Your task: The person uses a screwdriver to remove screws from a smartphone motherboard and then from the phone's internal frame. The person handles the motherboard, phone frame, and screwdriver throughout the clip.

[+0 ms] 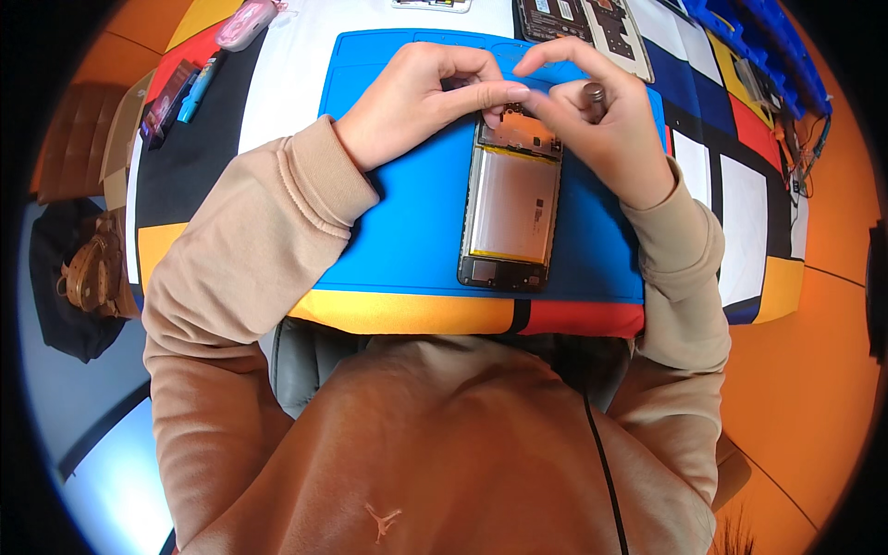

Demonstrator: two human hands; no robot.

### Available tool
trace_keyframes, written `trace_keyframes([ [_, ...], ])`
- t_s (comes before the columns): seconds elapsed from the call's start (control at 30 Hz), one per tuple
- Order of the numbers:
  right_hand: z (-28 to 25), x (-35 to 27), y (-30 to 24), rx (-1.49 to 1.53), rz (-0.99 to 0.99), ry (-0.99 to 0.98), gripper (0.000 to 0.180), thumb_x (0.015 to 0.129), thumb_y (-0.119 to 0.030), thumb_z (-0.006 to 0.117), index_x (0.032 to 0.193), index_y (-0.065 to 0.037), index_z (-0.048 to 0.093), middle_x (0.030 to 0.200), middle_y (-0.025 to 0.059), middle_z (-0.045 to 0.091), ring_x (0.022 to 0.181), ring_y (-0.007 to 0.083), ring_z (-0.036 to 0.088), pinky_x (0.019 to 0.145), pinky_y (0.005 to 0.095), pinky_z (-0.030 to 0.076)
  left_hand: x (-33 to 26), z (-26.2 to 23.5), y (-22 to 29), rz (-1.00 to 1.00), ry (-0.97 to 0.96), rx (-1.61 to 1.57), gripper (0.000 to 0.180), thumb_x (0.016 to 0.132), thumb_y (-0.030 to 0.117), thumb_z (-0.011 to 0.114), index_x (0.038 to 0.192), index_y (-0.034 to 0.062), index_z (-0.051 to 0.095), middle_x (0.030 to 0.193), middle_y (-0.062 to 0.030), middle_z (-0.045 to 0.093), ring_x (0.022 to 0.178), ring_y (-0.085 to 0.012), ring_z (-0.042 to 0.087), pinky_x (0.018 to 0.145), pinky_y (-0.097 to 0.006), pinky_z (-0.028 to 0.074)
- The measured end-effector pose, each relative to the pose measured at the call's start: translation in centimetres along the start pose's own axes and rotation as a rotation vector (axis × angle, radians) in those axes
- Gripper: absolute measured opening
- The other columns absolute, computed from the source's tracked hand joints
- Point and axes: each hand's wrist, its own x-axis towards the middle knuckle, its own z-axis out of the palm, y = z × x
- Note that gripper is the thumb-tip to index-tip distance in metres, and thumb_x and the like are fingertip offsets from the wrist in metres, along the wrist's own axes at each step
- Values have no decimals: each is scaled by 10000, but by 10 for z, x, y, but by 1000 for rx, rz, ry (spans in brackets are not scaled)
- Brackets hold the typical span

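In the head view, the opened phone [511,222] lies on the blue mat [398,231], right of its middle, its far end under the fingers. The left hand [412,102] brings thumb and forefinger together over that end; I cannot tell whether they pinch anything. The right hand [618,129] curls around a dark rod [594,92], its thumb meeting the left one and its forefinger raised. For fine fingerwork here, I'd want light fingertips, steady wrists and no weight on the bare circuit board or the battery [515,199]; I judge the rod best tucked clear of both.

As for containers, the phone's frame holds the battery, with the board beyond it. At the far right stands a blue rack [772,51], its contents too unclear for me to name.
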Motion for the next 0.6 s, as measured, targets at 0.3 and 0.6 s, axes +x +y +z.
trace_keyframes([
  [0.3,18,-2,1,-15,-33,91,224,829,-51,779,1027,-58,675,547,-68,300,532,14,274,487,209,238,-2,-1,-7,82,61,112,287,933,318,693,851,48,750,648,-39,643,589,-64,566,552,-205,444],
  [0.6,21,0,6,27,-8,122,120,883,-21,721,998,-20,686,555,-87,339,547,-31,386,534,162,457,-2,1,-11,191,196,250,281,883,340,738,831,65,766,608,-52,613,510,-90,503,493,-212,408],
])
